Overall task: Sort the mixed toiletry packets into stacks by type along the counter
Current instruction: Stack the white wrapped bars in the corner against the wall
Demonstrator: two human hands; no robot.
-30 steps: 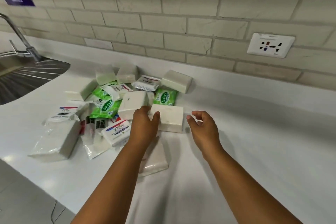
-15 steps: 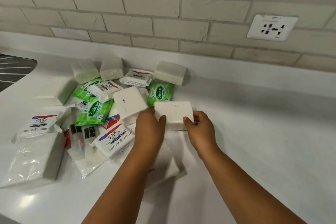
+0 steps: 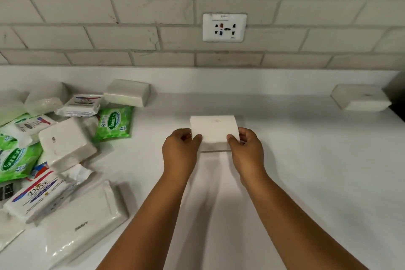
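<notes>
We pinch the white packet [image 3: 213, 131] by its short ends, left hand [image 3: 179, 151] and right hand [image 3: 246, 151] (long axis crosswise), pile [image 3: 65, 144] leftward.

Both forearms reach forward, left hand [image 3: 180, 149] and right hand [image 3: 247, 149] facing, fingers [image 3: 230, 137] curled in a pinch.

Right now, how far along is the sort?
Barely started. Done: perhaps one white packet already lying apart at the far right by the wall. In hand: the left hand and right hand grip a plain white packet at mid-counter. Left: the mixed pile on the left, with green Sanicare wipes, a Dove packet and more white ones unsorted.
</notes>
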